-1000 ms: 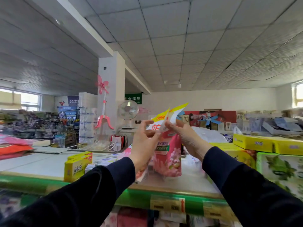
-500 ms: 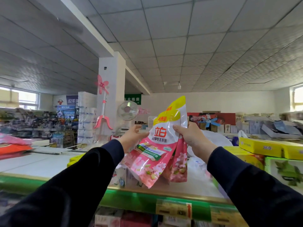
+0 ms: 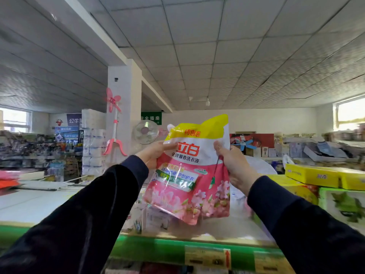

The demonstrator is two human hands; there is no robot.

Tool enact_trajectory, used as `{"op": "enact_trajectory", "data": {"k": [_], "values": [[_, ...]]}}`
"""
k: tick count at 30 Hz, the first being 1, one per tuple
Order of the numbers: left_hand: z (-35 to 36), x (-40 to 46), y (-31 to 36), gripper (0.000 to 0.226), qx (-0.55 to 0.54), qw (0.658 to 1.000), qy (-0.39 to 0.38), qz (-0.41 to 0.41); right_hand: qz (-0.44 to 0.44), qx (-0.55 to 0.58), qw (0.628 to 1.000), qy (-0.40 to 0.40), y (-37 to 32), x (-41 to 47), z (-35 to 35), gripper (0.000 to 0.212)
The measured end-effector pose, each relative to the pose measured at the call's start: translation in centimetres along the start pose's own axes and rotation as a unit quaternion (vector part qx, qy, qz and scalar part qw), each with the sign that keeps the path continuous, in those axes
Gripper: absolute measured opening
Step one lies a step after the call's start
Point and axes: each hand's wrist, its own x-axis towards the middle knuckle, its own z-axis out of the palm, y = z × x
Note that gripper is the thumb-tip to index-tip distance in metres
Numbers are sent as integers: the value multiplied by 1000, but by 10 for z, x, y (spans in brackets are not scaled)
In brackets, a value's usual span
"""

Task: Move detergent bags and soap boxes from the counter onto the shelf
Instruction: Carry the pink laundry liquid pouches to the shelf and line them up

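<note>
At the far left, blurred red and pink packs [image 3: 7, 177] lie on the pale counter [image 3: 29, 202], whose front edge carries a green strip [image 3: 158, 247] with price labels. Behind it a white pillar [image 3: 124, 107] bears a pink fan [image 3: 113, 125], with a round white fan [image 3: 145, 132] just to its right.

The left hand [image 3: 156, 153], in a dark sleeve [image 3: 94, 210], reaches up from the lower left. Its thumb presses the front of the bag [image 3: 189, 171] at the upper left edge, while the other fingers are hidden behind the bag, so the hand is clamped on it.

The bag is held up in the air above the counter, upright and slightly tilted, its front toward the camera: yellow top, white band with red characters, pink flowered lower half. A second pink pouch seems to sit right behind it on the right side, though I cannot tell if it is separate. Below the bag, small boxes [image 3: 156, 220] rest on the counter, blurred.

The right hand [image 3: 231, 165] grips the bag's right edge, fingers [image 3: 218, 149] curled over the front and closed on it.

At the right, yellow boxes [image 3: 314, 175] lie stacked on a green and white carton [image 3: 343, 206].
</note>
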Motion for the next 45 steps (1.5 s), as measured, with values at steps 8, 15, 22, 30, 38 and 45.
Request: {"op": "enact_trajectory", "data": {"k": [8,15,22,30,38,45], "values": [[-27,-29,22,23,-106,965,157,182,-59,-33,997,33,-6,12,16,49],[-62,-52,-20,37,-134,953,202,181,-53,20,998,42,10,4,-6,35],[-91,-61,-27,56,15,993,91,78,-33,-14,996,76,28,-23,-17,50],[-81,-57,-30,63,-9,990,131,51,38,43,996,67,54,-35,-27,39],[-43,-58,-5,32,-85,960,226,145,-30,56,997,47,19,-12,-6,38],[-58,-117,53,16,-76,919,316,225,-75,156,985,-21,-2,-3,20,24]]}}
